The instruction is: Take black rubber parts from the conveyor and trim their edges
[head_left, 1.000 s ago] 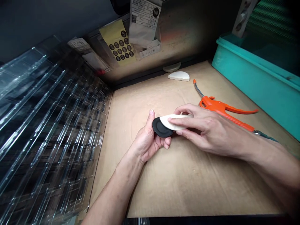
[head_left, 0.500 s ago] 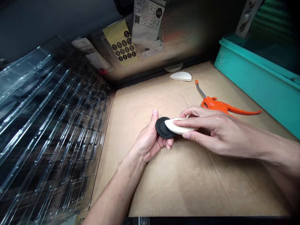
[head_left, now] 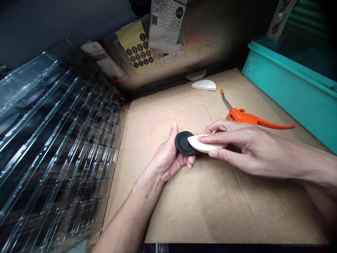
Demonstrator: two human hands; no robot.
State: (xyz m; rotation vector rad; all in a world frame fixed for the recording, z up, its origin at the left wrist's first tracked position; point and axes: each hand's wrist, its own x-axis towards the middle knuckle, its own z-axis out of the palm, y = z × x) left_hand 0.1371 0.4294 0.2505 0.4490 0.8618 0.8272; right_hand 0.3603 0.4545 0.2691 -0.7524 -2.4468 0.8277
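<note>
A black rounded disc-like part (head_left: 183,143) with a shallow recessed face lies in my left hand (head_left: 168,160), gripped between the upright thumb and the fingers beneath. My right hand (head_left: 237,144) pinches a white half-moon pad (head_left: 205,143), thumb below and fingers on top. The pad's tip overlaps the right side of the black part; whether its whole edge touches cannot be made out. Behind the right hand lies an orange air blow gun (head_left: 243,116) with a bent metal nozzle pointing away. Another white half-moon pad (head_left: 204,85) rests at the back of the board.
Stacked clear plastic trays (head_left: 58,140) rise along the left. A teal bin (head_left: 292,91) stands on the right. Brown cardboard (head_left: 216,211) covers the work surface. A yellow sticker sheet (head_left: 137,49) and paper labels (head_left: 167,24) hang on the back panel, with a greyish half-moon piece (head_left: 196,75) below.
My right hand and the white pad have shifted slightly to the right, baring a little more of the black part. My left hand has stayed nearly in place.
</note>
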